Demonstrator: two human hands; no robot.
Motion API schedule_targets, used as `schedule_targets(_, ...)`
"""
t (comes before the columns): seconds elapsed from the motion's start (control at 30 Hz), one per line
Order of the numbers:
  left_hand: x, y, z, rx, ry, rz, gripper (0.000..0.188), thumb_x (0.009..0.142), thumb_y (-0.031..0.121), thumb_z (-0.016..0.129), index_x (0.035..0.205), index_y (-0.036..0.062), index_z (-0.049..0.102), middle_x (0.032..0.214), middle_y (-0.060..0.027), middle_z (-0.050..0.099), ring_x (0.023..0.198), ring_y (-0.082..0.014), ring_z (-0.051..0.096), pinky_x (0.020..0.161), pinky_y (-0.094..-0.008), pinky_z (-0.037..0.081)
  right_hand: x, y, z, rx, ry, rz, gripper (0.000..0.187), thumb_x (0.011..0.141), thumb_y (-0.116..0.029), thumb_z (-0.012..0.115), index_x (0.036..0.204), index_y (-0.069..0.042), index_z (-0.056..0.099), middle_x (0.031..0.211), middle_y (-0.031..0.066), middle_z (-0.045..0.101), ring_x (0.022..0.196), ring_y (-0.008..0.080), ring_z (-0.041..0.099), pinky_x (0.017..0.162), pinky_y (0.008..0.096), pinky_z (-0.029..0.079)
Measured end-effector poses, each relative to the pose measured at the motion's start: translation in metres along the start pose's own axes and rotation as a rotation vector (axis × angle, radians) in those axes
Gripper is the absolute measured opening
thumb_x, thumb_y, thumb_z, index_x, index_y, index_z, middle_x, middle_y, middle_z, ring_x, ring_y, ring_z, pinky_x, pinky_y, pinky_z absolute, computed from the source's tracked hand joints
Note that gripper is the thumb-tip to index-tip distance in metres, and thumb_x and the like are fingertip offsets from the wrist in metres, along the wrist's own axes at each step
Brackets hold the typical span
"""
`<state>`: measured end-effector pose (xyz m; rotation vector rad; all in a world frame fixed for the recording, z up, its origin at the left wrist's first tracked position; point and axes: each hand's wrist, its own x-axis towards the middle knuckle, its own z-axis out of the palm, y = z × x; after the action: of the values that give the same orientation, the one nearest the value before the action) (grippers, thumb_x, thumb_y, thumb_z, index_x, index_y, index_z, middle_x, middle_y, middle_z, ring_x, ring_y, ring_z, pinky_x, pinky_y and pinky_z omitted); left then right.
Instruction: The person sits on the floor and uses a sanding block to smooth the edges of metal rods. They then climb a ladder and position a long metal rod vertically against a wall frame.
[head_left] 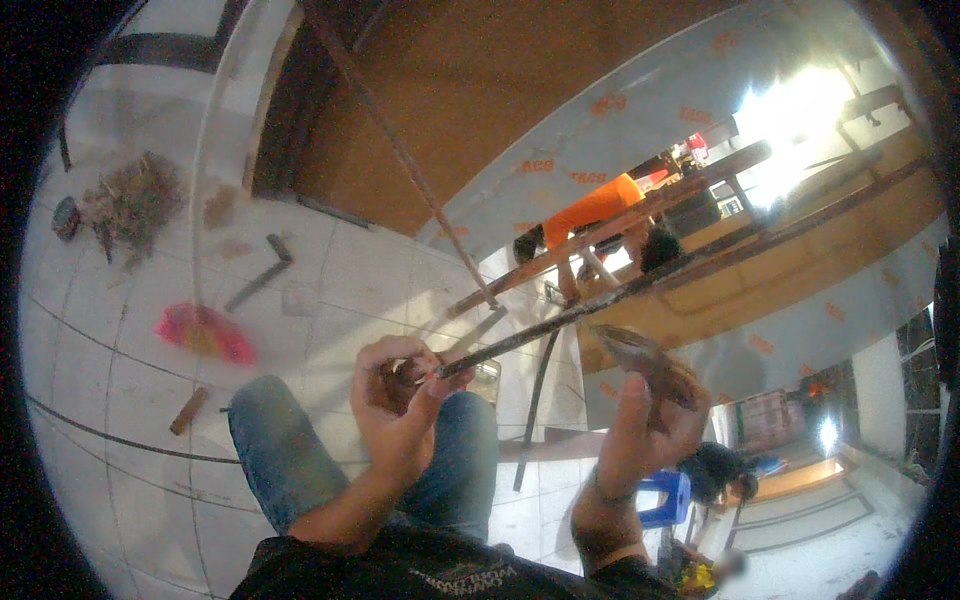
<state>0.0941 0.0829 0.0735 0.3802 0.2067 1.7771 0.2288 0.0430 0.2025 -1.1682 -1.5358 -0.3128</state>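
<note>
My left hand (395,395) is closed in front of my knees, with thumb and fingers curled at the near end of a long dark bar (545,325). The bar slants away to the far right. My right hand (660,425) is raised to the right, below the bar. It grips a flat, oblong brown object (645,362) between thumb and fingers; its kind I cannot make out. The two hands are apart. A second brown bar (610,232) runs beyond the first, roughly alongside it.
On the tiled floor lie a hammer (265,272), a pink plastic bag (205,335), a brown block (188,410) and a pile of shavings (135,205). A thin rod (400,150) slants ahead. A co-worker in orange (600,205) bends beyond the bars. A blue stool (665,500) stands right.
</note>
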Motion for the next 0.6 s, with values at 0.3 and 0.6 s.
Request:
schedule_targets(0.3,-0.002,0.004,0.003,-0.041,-0.037,0.007,0.032,0.086,0.001,0.066,0.112,0.0014,0.046,0.098,-0.0090,0.050,0.091,-0.0178,0.058,0.084,-0.0396,0.059,0.058,-0.024,-0.028,-0.541,-0.406,-0.730,0.025,0.066,-0.018,0.077,0.090,-0.023,0.074,0.101,-0.0023,0.065,0.093,0.0211,0.057,0.076,0.0350,0.050)
schedule_targets(0.6,-0.005,0.008,0.004,-0.050,-0.048,0.036,0.033,0.086,0.001,0.066,0.112,0.0022,0.046,0.097,-0.0092,0.050,0.091,-0.0187,0.059,0.084,-0.0414,0.059,0.053,-0.011,-0.043,-0.689,-0.455,-0.815,0.030,0.064,-0.017,0.082,0.092,-0.026,0.075,0.105,-0.0067,0.058,0.101,0.0183,0.049,0.079,0.0355,0.046)
